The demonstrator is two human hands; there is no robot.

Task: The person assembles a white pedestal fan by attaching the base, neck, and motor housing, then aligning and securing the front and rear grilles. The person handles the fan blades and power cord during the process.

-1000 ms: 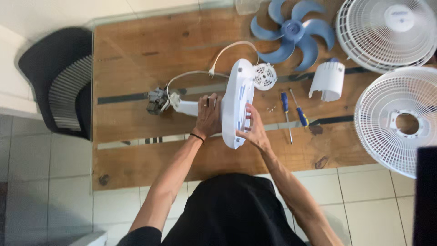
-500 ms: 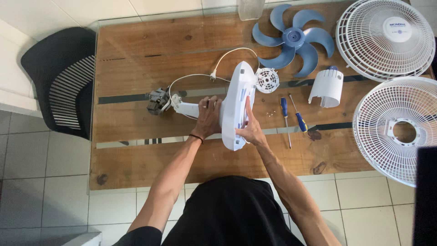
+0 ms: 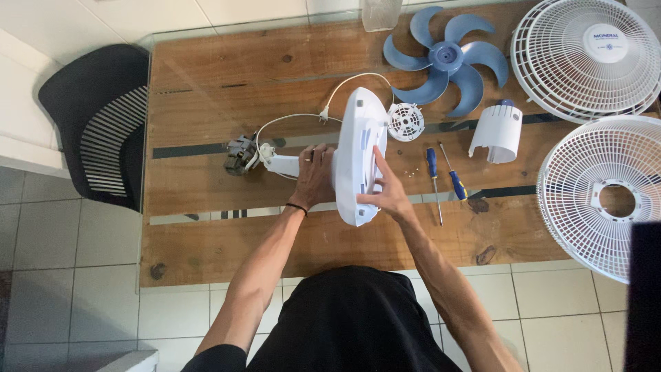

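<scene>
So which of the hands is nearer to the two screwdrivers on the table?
Right. The right hand rests on the white fan base, just left of the screwdrivers. The left hand is on the base's far side, further away.
</scene>
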